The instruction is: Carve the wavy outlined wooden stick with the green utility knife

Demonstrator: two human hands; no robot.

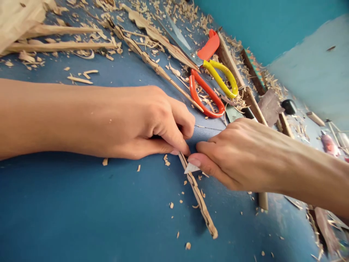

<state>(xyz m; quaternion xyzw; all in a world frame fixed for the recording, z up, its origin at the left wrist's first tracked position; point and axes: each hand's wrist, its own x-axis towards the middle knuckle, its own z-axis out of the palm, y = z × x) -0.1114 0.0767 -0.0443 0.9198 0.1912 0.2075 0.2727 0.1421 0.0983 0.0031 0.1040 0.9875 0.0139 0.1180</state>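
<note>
the near part of the blue table (103,211) gives the hands a broad stretch below and to the left, with only small wood chips scattered over it; the far edge meets a teal wall (261,32) at the upper right, where curled shavings (188,12) gather along the join; room is tighter beyond the knuckles, since scissors (217,79) with one yellow and one red loop lie just past the hands, their blades pointing to the upper left, and a long twisted stick (156,67) runs down beside them to the red loop; wooden strips (229,58) crowd the right side, and two pale rods (62,46) reach in from the upper left.

the left forearm comes in nearly level from the left, wrist fairly straight, the left hand (155,123) turned on its side; its thumb and forefinger are clamped on the upper end of a short stick (203,205), which slants down to the right between and below the hands; whether its lower end touches the table i cannot tell; the right forearm slopes in from the right, the right hand (231,156) curled with its knuckles up; its fingers are closed around a blade (192,168), most of the tool hidden in the grip, the bright tip crossing the short stick just below the left fingertips.
</note>
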